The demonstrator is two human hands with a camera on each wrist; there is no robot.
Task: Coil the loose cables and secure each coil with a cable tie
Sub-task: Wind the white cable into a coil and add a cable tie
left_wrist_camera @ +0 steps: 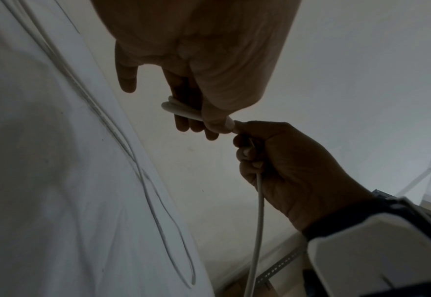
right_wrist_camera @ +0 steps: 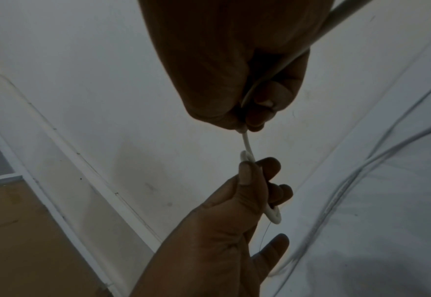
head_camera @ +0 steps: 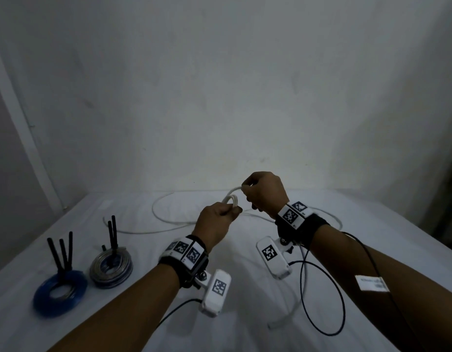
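Note:
A thin white cable (head_camera: 148,232) lies in wide loose loops on the white-covered table (head_camera: 245,334). Both hands are raised above the table's middle. My left hand (head_camera: 225,214) pinches a small coil of this cable (head_camera: 232,200) between thumb and fingers; in the left wrist view the coil (left_wrist_camera: 181,110) sticks out past the left hand (left_wrist_camera: 194,90). Just to the right and slightly higher, my right hand (head_camera: 253,194) grips the strand that leaves the coil. In the right wrist view the right hand (right_wrist_camera: 250,116) pinches the strand (right_wrist_camera: 246,143) directly above the left hand (right_wrist_camera: 255,180).
At the table's left stand a blue cable coil (head_camera: 59,293) and a grey cable coil (head_camera: 110,268), each with black ties sticking up. Black wires of the wrist cameras (head_camera: 321,301) loop at the near right. A bare wall stands behind the table.

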